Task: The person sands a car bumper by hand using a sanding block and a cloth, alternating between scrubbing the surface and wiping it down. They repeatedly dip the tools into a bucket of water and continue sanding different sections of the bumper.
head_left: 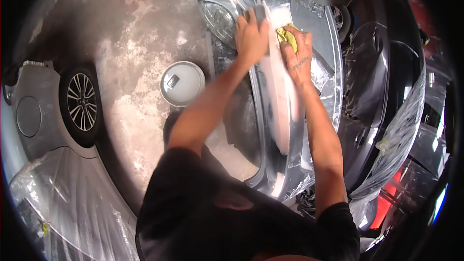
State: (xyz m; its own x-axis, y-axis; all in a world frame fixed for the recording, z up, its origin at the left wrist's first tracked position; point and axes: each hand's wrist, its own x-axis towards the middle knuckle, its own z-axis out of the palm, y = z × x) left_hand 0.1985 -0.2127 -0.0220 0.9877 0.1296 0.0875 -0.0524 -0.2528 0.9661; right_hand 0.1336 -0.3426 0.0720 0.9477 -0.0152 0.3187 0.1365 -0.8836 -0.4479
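Currently: right hand (296,50), fingers clamped on crumpled yellow cloth (288,36), wiping whitened grey car panel (280,101); left hand (251,36), fingers together, pressing flat. Next: steady, even strokes, likely.

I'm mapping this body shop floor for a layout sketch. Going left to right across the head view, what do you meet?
Car wheel → white bucket lid → left hand → white panel edge → right hand holding a yellow cloth → plastic-masked dark car.

A mottled concrete floor (140,34) carries a round white lidded bucket (182,83) near its middle; a car's wheel (79,102) stands at its left edge.
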